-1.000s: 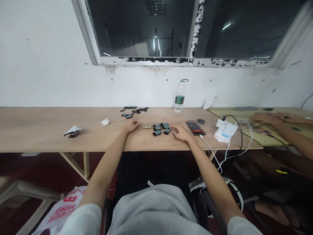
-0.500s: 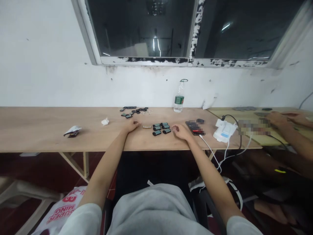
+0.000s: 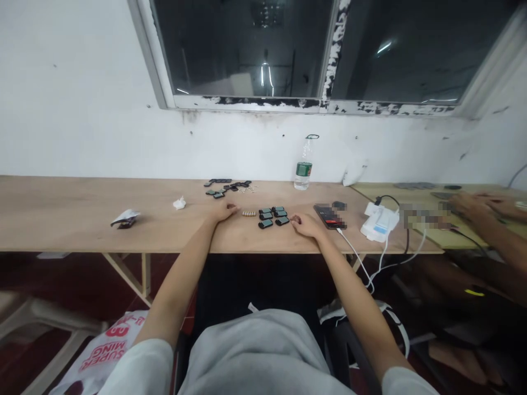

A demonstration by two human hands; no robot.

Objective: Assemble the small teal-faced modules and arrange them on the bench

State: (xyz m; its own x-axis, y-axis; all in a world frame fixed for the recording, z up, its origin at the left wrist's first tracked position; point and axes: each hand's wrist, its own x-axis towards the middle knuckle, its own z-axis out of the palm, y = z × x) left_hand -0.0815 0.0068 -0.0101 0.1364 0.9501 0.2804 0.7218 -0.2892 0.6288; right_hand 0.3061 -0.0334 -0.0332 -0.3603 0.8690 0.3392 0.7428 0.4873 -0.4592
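Wooden tabletop [image 3: 74, 214], dark pieces [image 3: 266, 224] by right hand [image 3: 303, 224] — white wall [image 3: 102, 126], dark window [image 3: 234, 44]

My two arms extend forward, bare and well apart at the elbows. The left arm [image 3: 181, 285] enters from seven o'clock and slants toward one; the left hand [image 3: 224, 212] lies low, fingers [image 3: 233, 208] bent and drawn together, tips toward three o'clock. The right arm [image 3: 348, 280] enters from five o'clock and slants toward eleven; the right hand [image 3: 305, 225] turns inward, fingers curled, tips toward nine. At my remove, I cannot tell how fully either hand is closed.
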